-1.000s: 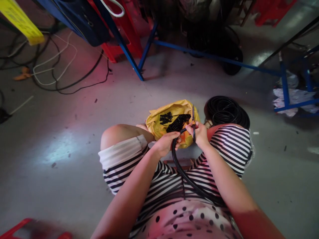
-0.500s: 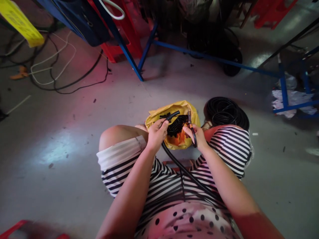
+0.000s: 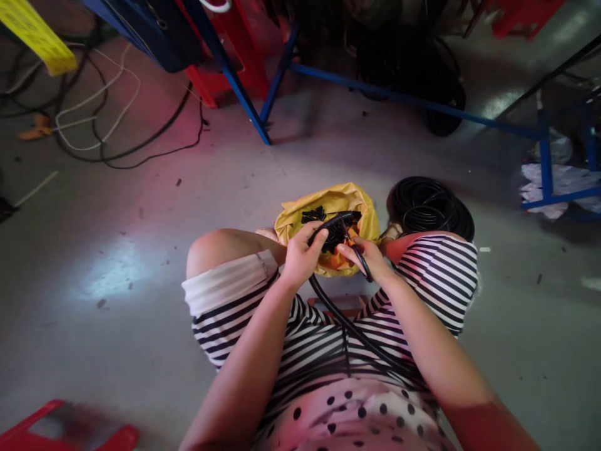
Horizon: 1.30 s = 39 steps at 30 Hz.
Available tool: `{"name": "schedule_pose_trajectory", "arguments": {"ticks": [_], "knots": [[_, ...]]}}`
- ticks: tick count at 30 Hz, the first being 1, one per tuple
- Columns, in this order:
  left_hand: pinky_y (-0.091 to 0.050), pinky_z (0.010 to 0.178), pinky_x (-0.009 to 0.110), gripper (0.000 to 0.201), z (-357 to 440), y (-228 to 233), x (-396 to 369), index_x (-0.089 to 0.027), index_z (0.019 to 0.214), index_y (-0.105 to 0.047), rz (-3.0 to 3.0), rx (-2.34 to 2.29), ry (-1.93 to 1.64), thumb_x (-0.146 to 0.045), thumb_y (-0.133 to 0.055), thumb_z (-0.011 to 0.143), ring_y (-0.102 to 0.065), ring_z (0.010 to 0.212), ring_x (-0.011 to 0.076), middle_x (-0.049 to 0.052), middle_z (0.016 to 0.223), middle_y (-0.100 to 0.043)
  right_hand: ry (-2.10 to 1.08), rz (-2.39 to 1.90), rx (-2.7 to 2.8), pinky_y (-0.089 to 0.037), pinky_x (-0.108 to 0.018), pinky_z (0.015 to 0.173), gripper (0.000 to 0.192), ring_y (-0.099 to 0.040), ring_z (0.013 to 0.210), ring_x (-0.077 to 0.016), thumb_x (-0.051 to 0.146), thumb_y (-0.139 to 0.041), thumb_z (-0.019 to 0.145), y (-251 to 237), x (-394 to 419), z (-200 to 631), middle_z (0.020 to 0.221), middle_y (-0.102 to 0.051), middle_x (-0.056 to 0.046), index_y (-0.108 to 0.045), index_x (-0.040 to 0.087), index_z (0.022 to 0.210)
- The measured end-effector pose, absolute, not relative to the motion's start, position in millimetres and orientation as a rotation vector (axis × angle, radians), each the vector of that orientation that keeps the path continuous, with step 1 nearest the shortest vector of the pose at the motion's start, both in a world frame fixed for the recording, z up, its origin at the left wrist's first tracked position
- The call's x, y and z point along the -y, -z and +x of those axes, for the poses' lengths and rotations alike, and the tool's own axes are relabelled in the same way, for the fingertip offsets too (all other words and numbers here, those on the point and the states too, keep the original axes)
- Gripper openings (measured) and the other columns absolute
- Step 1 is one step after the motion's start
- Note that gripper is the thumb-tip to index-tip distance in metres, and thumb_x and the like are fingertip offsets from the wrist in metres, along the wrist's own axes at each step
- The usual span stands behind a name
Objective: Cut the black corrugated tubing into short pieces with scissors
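My left hand is closed around a black corrugated tube, whose front end reaches out over an open yellow bag. The tube's other length runs back across my lap and under my right forearm. In my right hand is a pair of scissors with dark handle loops and some orange near the pivot. Their blades meet the tube near its front end; whether they are apart there I cannot make out. Several short cut black tube pieces lie inside the bag.
A coil of black tube lies on the floor by my right knee. Blue metal frame legs and a red stool stand ahead. Loose cables spread at the left. Another red stool is at the lower left.
My left hand has shifted right and pushed the tube's end farther out. The scissors, upright and apart from the tube before, have tilted left and now meet it.
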<state>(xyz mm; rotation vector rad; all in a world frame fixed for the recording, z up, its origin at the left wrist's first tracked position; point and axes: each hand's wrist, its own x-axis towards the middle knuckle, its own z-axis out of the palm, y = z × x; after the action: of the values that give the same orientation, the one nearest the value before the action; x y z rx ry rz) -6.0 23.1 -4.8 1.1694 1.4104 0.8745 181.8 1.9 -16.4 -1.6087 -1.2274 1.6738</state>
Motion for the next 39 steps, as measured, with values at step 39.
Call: {"name": "schedule_pose_trajectory", "arguments": {"ticks": [39], "knots": [[-0.048, 0.086, 0.028, 0.019, -0.6, -5.5, -22.6, -0.018, 0.100, -0.068, 1.365, -1.418, -0.897, -0.033, -0.057, 0.094, -0.064, 0.092, 0.0187, 0.004, 0.096, -0.072, -1.593, -1.675, 1.300, -0.042, -0.026, 0.062, 0.043, -0.050, 0.066, -0.0151, 0.061, -0.071, 0.079, 9.1, -2.9, 179.0, 0.069, -0.051, 0.003, -0.057, 0.021, 0.082]]}}
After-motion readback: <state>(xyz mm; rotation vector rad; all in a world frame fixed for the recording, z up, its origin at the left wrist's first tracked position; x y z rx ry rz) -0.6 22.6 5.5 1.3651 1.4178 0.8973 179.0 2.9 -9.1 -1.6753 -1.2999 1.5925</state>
